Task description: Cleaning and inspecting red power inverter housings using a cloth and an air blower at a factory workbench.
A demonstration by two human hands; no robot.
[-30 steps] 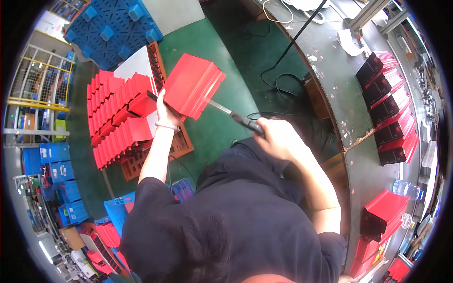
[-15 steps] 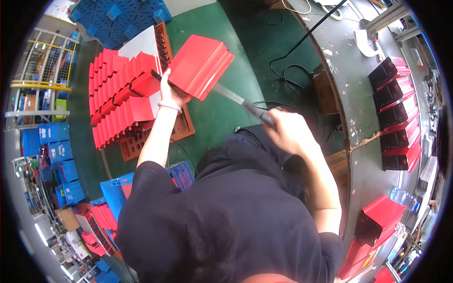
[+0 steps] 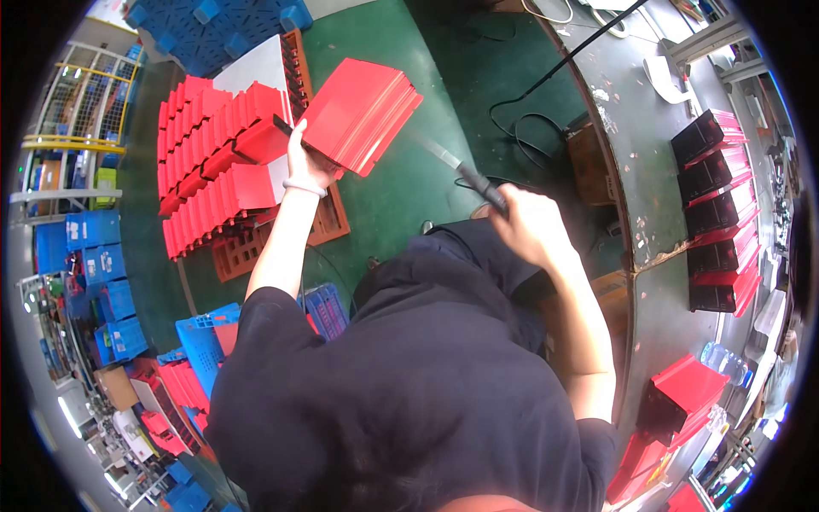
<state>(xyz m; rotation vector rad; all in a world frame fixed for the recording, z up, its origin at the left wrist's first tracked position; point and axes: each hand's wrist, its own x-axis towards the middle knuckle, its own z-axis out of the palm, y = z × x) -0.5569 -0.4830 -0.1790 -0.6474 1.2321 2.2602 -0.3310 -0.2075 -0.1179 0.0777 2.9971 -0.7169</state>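
Note:
My left hand [image 3: 305, 158] grips a stack of flat red box pieces [image 3: 363, 115] and holds it tilted above the green floor, a pale band around the wrist. My right hand [image 3: 525, 226] is closed on a thin dark-handled tool [image 3: 465, 175], a blade or nozzle, whose blurred tip points toward the stack's lower right edge. Rows of the same red pieces [image 3: 217, 175] lie packed on a brown pallet [image 3: 328, 224] just left of the held stack.
A curved grey workbench [image 3: 636, 162] on the right carries open red and black boxes [image 3: 721, 209]. Black cables [image 3: 533, 141] trail over the green floor. Blue crates [image 3: 94, 247] stand at the left, a blue pallet [image 3: 213, 26] at the top.
My left hand has kept the red stack raised and moved it slightly right. My right hand with the tool has shifted right and down, the tip swinging below the stack.

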